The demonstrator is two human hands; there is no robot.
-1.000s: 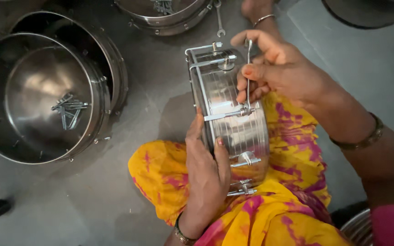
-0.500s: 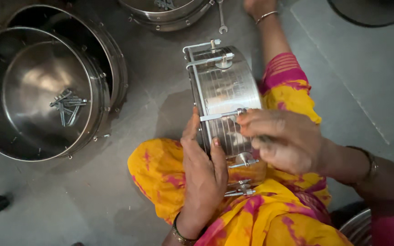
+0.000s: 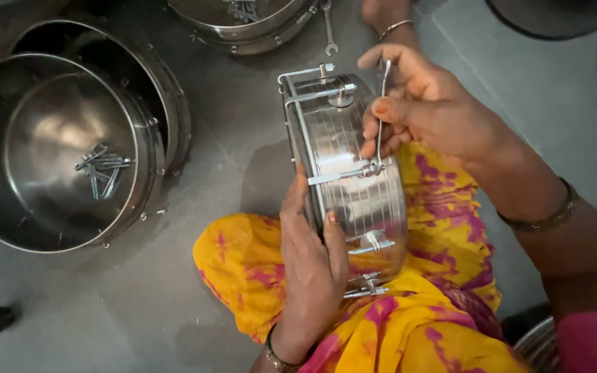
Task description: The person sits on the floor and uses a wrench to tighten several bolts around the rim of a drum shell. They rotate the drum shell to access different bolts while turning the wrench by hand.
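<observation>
A shiny steel drum shell [image 3: 354, 200] with tension rods along its side stands on edge on my lap, over yellow and pink cloth. My left hand [image 3: 312, 269] grips its lower left rim and holds it steady. My right hand [image 3: 423, 110] is closed on a thin metal spanner [image 3: 381, 117], whose lower end sits on a bolt at the middle of the shell's side.
A large steel bowl [image 3: 8, 207] at the left holds several loose bolts [image 3: 101, 169], with another steel ring [image 3: 167, 90] behind it. A further steel pan [image 3: 243, 27] and a small wrench [image 3: 328, 27] lie on the grey floor at the top.
My right hand went down to the shell's lower side, then came back up with the spanner onto the middle bolt. My left hand stayed on the rim.
</observation>
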